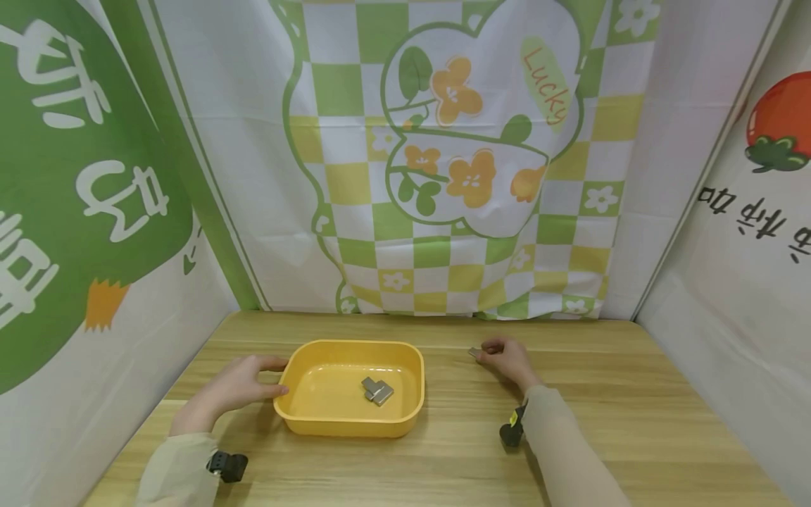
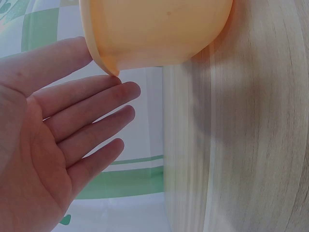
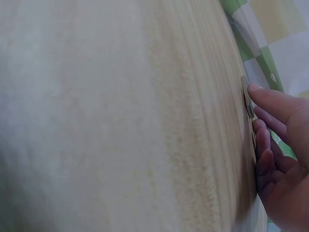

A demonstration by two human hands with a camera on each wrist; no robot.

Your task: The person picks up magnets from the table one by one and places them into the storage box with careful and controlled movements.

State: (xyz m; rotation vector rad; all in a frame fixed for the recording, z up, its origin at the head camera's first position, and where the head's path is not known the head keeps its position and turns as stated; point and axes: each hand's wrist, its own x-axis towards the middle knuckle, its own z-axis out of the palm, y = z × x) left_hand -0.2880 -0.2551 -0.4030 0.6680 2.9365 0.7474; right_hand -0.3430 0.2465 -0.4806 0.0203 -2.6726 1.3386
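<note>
A yellow plastic bin (image 1: 348,427) stands on the wooden table. My left hand (image 1: 237,386) is at its left side, with the thumb over the rim and the index fingertip against it. In the left wrist view the fingers (image 2: 91,106) are straight and spread beside the rim. Inside the bin lie small flat grey metal pieces (image 1: 382,393) that look like USB sticks, one overlapping another. To the right of the bin, my right hand (image 1: 507,359) pinches a similar small metal piece (image 1: 474,352) between thumb and fingers, low over the table.
The wooden table (image 1: 608,422) ends at a hanging cloth (image 1: 469,267) with green and yellow checks at the back. Printed cloth walls close in the left (image 1: 127,338) and right (image 1: 728,317) sides. Each wrist wears a small black camera.
</note>
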